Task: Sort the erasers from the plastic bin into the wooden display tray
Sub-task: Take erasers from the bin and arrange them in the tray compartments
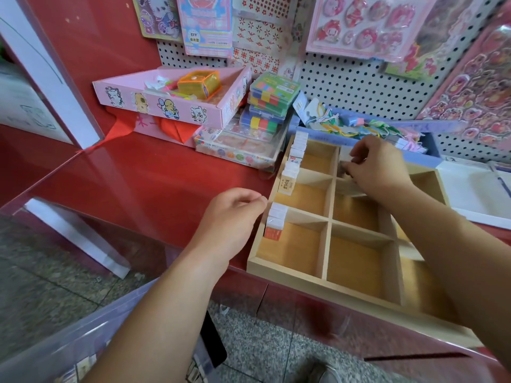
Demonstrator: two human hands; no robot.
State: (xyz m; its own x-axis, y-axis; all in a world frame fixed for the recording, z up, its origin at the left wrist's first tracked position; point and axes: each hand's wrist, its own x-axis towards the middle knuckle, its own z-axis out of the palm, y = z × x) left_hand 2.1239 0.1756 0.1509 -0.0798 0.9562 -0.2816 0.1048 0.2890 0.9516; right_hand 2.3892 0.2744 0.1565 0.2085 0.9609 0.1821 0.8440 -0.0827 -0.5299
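- Currently, on the head view, I see the wooden display tray [304,275] lying on the red bench [166,175], with its near edge over the bench's front.
- Erasers [289,181] stand on edge in rows along the tray's left wall, in all three left compartments.
- My right hand [378,167] reaches down into the far middle compartment. Its curled fingers pinch a small pale eraser [343,167], which is blurred.
- My left hand [235,214] hovers just beside the tray's left wall, near the closest eraser row. Its fingers are curled with the thumb against the forefinger, and I cannot tell whether it grasps anything.
- A clear plastic bin [69,341] sits at lower left below the bench, under my left forearm, with packaged erasers faintly visible inside.
- Behind the tray, a pink box [171,106] rests on the bench.
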